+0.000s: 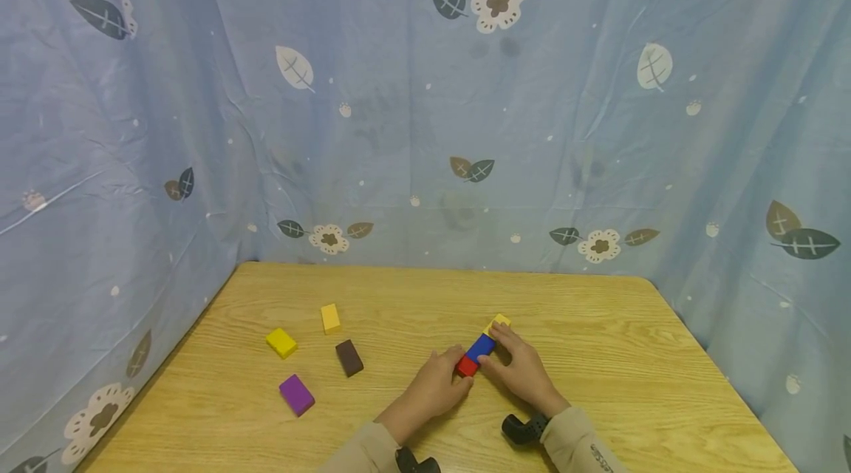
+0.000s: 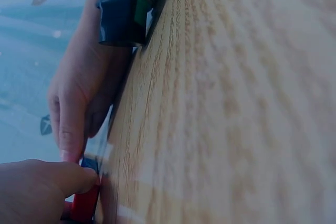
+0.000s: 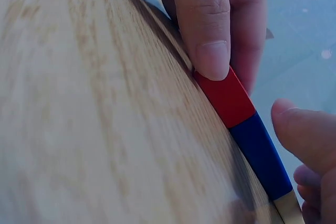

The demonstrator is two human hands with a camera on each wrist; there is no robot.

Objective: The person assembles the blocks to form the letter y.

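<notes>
Red block (image 1: 467, 366) pinched in the left hand (image 1: 437, 384).
The right hand (image 1: 523, 371) is spread, thumb beside the adjoining blue block (image 1: 480, 349), fingers at the yellow block (image 1: 501, 319).

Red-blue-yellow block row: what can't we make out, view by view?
Head: part of the row's yellow block, under the right hand's fingers.
Head: one end of the red block, behind the left hand's fingers.
Left wrist: most of the blue block, behind the left thumb.
Right wrist: the yellow block's far end, cut off by the bottom edge.
</notes>
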